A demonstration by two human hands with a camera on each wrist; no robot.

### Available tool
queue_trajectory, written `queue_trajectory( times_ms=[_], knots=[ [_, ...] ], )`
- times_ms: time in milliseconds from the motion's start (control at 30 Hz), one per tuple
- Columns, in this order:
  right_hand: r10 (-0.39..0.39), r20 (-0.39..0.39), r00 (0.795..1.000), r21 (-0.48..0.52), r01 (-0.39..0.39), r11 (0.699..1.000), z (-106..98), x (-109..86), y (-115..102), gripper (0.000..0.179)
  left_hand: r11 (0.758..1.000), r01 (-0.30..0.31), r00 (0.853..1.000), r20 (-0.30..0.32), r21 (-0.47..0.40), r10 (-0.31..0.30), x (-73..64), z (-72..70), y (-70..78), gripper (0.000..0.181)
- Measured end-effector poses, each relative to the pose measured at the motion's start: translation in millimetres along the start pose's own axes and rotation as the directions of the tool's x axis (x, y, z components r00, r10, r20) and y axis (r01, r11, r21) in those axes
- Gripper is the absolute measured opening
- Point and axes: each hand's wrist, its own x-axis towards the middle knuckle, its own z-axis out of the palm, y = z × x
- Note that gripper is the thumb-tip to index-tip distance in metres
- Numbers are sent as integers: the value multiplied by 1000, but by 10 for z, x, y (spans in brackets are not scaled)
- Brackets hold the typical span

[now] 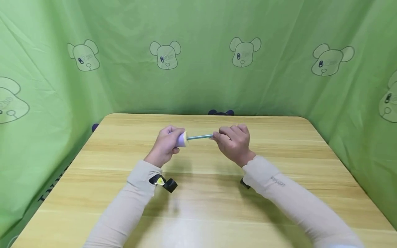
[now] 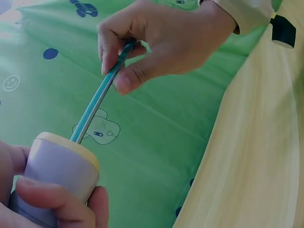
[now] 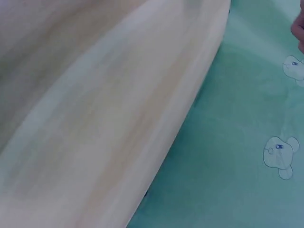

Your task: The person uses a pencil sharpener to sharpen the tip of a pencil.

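A lilac pencil sharpener [image 1: 181, 140] with a cream-yellow top sits in my left hand [image 1: 165, 144], raised above the table. In the left wrist view, fingers and thumb wrap round the lilac body [image 2: 61, 166]. From its yellow top sticks a teal pencil with silver stripes [image 2: 99, 97], whose inner end is hidden in the sharpener. My right hand [image 1: 234, 141] pinches the pencil's other end between thumb and fingers. Only a sliver of a hand [image 3: 298, 29] enters the right wrist view at its right edge; neither pencil nor sharpener shows there.
Below both hands lies a light wood-grain table [image 1: 198, 213] with rounded far corners. A green curtain [image 1: 198, 86] printed with bear heads surrounds it at the back and sides. A black wrist camera [image 1: 170, 185] protrudes from the left sleeve.
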Motion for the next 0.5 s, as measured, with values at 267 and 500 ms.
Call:
queue_trajectory(
  times_ms=[267,500],
  knots=[
    [-33,84,996,10,32,999,-24,-139,-28,32,986,-60,995,-71,157,71,-10,55,-37,16],
    [388,723,572,56,-607,792,-210,64,-72,32,937,-211,967,-77,278,241,-6,104,-84,13]
  ],
)
